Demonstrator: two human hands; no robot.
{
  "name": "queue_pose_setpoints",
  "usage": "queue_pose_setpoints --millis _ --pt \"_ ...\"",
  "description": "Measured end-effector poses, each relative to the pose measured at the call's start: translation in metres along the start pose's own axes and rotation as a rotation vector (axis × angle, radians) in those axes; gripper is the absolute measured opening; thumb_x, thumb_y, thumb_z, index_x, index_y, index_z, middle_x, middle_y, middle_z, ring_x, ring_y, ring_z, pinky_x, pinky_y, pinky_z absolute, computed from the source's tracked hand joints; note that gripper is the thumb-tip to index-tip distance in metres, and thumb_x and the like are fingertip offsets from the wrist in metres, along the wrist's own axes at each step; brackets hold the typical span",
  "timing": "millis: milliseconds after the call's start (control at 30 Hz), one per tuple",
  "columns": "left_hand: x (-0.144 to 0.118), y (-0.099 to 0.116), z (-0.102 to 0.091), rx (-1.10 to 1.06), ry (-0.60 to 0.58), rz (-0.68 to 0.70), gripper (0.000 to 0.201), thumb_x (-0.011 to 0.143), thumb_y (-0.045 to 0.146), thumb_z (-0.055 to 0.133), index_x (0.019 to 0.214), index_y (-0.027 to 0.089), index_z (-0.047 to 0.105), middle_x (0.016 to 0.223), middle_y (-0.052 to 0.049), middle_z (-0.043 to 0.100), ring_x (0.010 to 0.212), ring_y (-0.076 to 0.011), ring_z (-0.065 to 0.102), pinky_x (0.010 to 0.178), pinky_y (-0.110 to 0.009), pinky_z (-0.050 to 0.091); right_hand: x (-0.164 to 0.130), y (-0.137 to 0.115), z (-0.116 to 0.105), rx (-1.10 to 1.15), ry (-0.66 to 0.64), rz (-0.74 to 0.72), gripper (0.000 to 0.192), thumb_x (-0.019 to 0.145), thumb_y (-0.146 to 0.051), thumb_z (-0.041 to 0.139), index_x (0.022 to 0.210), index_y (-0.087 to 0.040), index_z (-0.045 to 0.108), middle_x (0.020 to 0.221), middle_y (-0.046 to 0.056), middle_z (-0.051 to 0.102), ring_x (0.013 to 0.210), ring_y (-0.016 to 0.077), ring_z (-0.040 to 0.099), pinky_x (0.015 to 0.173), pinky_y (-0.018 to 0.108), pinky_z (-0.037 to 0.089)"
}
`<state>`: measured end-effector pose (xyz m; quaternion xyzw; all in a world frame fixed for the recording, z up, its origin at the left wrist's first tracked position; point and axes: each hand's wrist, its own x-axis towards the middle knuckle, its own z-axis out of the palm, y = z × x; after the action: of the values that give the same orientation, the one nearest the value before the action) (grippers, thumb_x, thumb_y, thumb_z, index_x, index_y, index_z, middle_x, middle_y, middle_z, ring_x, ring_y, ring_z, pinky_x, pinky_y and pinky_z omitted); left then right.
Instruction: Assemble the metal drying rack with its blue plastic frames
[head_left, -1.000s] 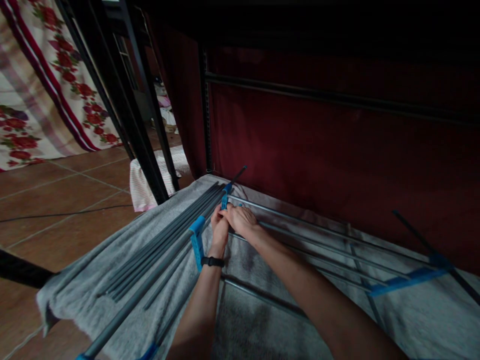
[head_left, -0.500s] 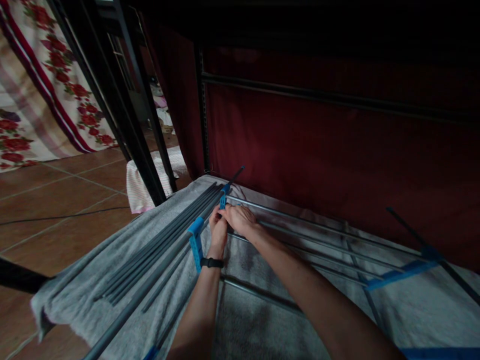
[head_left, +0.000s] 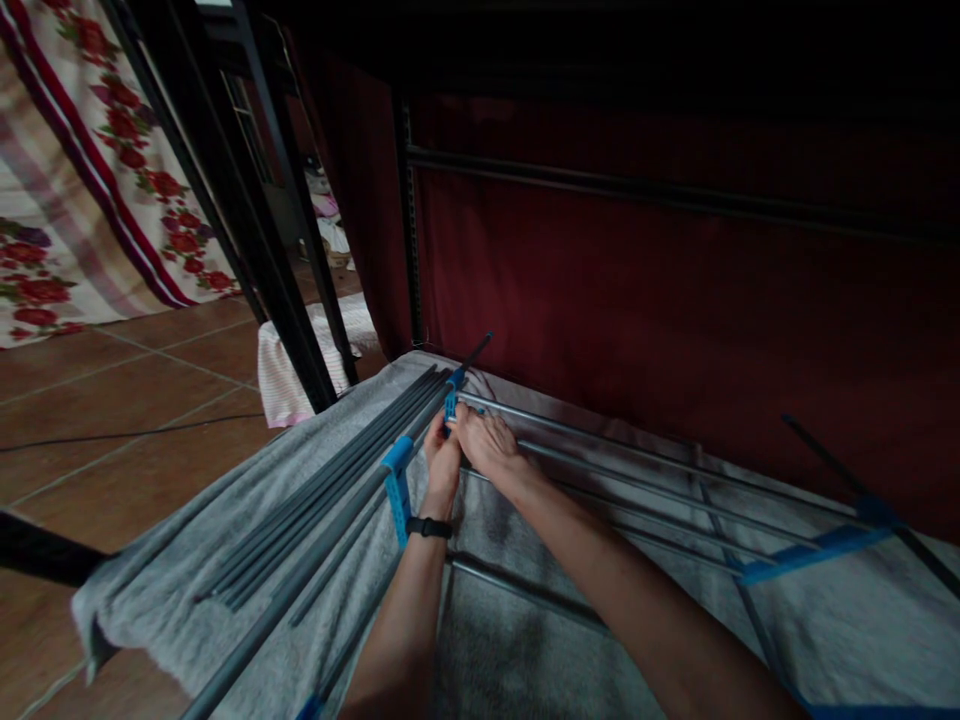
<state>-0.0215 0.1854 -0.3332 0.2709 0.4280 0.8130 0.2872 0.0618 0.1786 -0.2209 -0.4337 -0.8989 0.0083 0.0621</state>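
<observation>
Two hands work close together at a blue plastic bracket (head_left: 451,403) with holes, fitted on a long grey tube. My left hand (head_left: 442,452), with a black wristband, is closed around the bracket's lower part. From the right, my right hand (head_left: 486,440) has its fingers closed over the end of a thin metal tube (head_left: 570,464); its fingertips touch the bracket. The tube's very end is hidden under the fingers. Above it, another metal tube (head_left: 585,425) reaches the bracket's top. Nearer to me, a second blue bracket (head_left: 397,485) hangs from the thick grey tube (head_left: 300,590).
Several loose grey tubes (head_left: 330,480) lie side by side on a grey blanket (head_left: 142,590). At right, the metal tubes run to another blue bracket (head_left: 825,550). Black metal posts (head_left: 240,220) stand at left, and a dark red cloth (head_left: 637,300) hangs behind.
The whole view has shifted slightly, so everything sits a little further right. Both hands stay at the same bracket, with only small finger movement.
</observation>
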Motion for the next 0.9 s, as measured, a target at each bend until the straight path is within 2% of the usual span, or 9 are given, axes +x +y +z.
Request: queue_pose_setpoints --millis 167,300,467,567,733,900 --pt "-0.001 0.006 0.004 -0.002 -0.009 0.021 0.035 0.066 0.028 0.076 0.099 0.019 0.071 0.094 -0.003 0.072 0.083 -0.0157 0.064 0.083 -0.028 0.052 0.0 0.002 -0.002 -0.01 0.025 -0.005 0.04 0.106 -0.035 0.024 0.12 -0.017 0.056 0.112 0.013 0.072 0.095 0.0228 0.071 0.083 0.033 0.051" --pt "-0.002 0.007 0.005 0.001 -0.015 0.045 0.034 0.065 0.026 0.074 0.098 0.018 0.071 0.096 -0.004 0.072 0.084 -0.0162 0.064 0.086 -0.03 0.051 0.001 0.006 -0.007 0.004 0.003 -0.066 0.038 0.106 -0.034 0.027 0.119 -0.016 0.058 0.105 0.012 0.074 0.094 0.0237 0.072 0.079 0.032 0.051" --pt "-0.002 0.008 0.004 0.031 -0.004 0.07 0.03 0.065 0.026 0.072 0.094 0.019 0.07 0.097 -0.004 0.072 0.092 -0.0186 0.065 0.09 -0.031 0.05 0.002 0.009 -0.015 0.022 -0.041 -0.079 0.037 0.104 -0.038 0.034 0.12 -0.017 0.059 0.106 0.013 0.075 0.1 0.0246 0.071 0.082 0.031 0.051" --pt "-0.002 0.014 0.006 0.087 -0.012 0.083 0.031 0.065 0.026 0.072 0.095 0.02 0.068 0.097 -0.003 0.071 0.09 -0.0179 0.064 0.089 -0.03 0.05 0.002 0.007 -0.016 0.018 -0.023 -0.059 0.04 0.104 -0.04 0.033 0.121 -0.015 0.059 0.106 0.015 0.075 0.1 0.0247 0.071 0.083 0.032 0.051" --pt "0.0 0.026 0.014 0.17 -0.018 0.13 0.02 0.069 0.028 0.07 0.086 0.02 0.064 0.081 -0.001 0.066 0.075 -0.0147 0.058 0.075 -0.026 0.05 0.001 0.0 -0.008 -0.035 -0.009 -0.007 0.051 0.105 -0.047 0.024 0.125 -0.012 0.056 0.106 0.018 0.074 0.098 0.0251 0.071 0.086 0.034 0.051" --pt "0.002 0.026 0.014 0.113 -0.071 0.053 0.018 0.066 0.028 0.073 0.077 0.018 0.062 0.067 0.004 0.058 0.06 -0.0101 0.049 0.061 -0.022 0.044 -0.001 0.0 -0.001 -0.049 0.031 -0.029 0.051 0.106 -0.043 0.018 0.123 -0.013 0.055 0.112 0.017 0.072 0.096 0.0237 0.071 0.084 0.034 0.051"
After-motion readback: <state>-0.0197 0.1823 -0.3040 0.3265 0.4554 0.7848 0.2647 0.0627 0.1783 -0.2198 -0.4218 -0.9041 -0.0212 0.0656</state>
